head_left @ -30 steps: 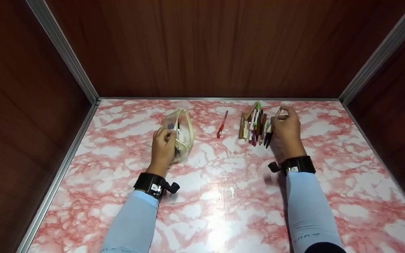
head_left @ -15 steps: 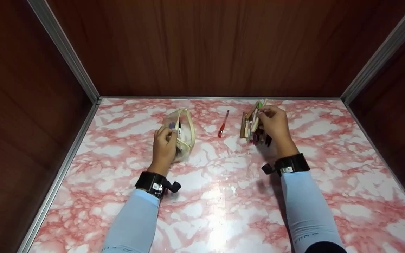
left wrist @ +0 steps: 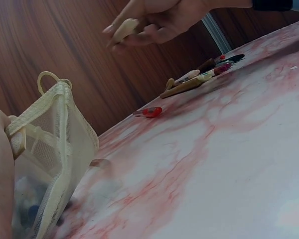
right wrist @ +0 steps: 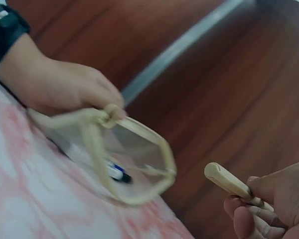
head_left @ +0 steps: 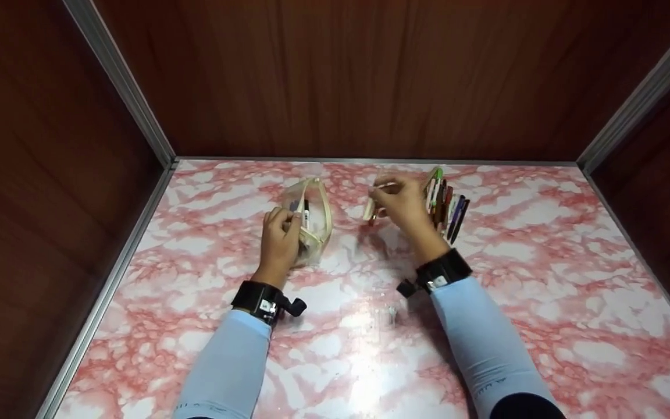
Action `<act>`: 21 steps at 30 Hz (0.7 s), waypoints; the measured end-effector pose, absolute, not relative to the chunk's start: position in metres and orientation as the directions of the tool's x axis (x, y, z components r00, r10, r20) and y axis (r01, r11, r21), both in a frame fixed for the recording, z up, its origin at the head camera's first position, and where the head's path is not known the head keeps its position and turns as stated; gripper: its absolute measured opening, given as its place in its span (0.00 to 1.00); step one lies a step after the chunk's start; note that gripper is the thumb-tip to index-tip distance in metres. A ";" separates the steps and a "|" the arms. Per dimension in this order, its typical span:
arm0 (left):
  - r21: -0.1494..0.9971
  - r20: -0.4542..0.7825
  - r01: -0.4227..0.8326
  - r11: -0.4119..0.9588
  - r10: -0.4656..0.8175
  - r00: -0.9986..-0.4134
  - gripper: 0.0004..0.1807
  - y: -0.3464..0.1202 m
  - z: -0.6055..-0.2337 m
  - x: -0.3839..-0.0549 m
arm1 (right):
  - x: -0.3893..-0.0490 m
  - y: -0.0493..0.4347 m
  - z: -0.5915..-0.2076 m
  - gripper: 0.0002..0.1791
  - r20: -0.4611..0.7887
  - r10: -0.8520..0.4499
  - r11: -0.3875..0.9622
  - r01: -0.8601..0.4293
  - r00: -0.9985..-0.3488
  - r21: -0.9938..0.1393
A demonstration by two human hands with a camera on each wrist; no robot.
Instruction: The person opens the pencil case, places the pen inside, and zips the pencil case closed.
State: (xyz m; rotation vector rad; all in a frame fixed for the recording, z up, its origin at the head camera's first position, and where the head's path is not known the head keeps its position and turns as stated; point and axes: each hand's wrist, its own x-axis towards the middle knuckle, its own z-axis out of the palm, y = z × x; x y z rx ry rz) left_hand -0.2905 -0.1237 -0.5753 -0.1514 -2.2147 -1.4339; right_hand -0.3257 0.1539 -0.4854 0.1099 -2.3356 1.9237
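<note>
My left hand (head_left: 281,235) pinches the rim of a cream mesh pencil pouch (head_left: 328,212), whose zip mouth gapes toward the right. Inside lies a white marker with a dark cap (right wrist: 118,173); other contents show only dimly through the mesh. My right hand (head_left: 403,203) is raised off the table between the pouch and the pens. Between its thumb and fingers it holds a cream-coloured capped pen (right wrist: 226,180), with the capped end sticking out toward the pouch. Below that hand in the left wrist view, a red pen (left wrist: 152,112) lies on the table.
Several pens (head_left: 439,203) in mixed colours lie side by side to the right of my right hand. The pink-and-white marbled tabletop (head_left: 335,337) is bounded by dark wood panels (head_left: 335,81) at the back and sides, with metal strips along the edges.
My right hand has gone from the right side of the pens, across them, to the left toward the pouch, carrying the cream pen. My left hand keeps its hold on the pouch.
</note>
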 end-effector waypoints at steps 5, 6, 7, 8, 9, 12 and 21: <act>0.831 0.459 0.353 0.430 -0.172 -0.872 0.12 -0.123 -0.575 -0.290 | -0.330 0.114 -0.494 0.12 0.143 -0.083 0.236 -0.159 -0.986 -0.959; 0.829 0.463 0.358 0.429 -0.169 -0.870 0.12 -0.123 -0.575 -0.291 | -0.330 0.108 -0.496 0.12 0.139 -0.096 0.243 -0.158 -0.986 -0.957; 0.827 0.467 0.363 0.428 -0.167 -0.868 0.12 -0.123 -0.575 -0.291 | -0.331 0.101 -0.497 0.12 0.139 -0.105 0.257 -0.162 -0.985 -0.953; 0.826 0.471 0.367 0.428 -0.166 -0.866 0.12 -0.123 -0.576 -0.292 | -0.332 0.095 -0.499 0.11 0.137 -0.114 0.269 -0.163 -0.984 -0.949; 0.823 0.476 0.371 0.429 -0.165 -0.864 0.12 -0.123 -0.576 -0.292 | -0.332 0.089 -0.500 0.11 0.136 -0.122 0.289 -0.166 -0.983 -0.943; 0.821 0.482 0.376 0.429 -0.168 -0.860 0.12 -0.123 -0.576 -0.292 | -0.332 0.074 -0.503 0.11 0.119 -0.162 0.344 -0.169 -0.979 -0.924; 0.872 0.438 0.359 0.332 -0.207 -0.875 0.10 -0.123 -0.574 -0.290 | -0.326 0.045 -0.507 0.12 0.065 -0.334 0.461 -0.222 -0.940 -0.859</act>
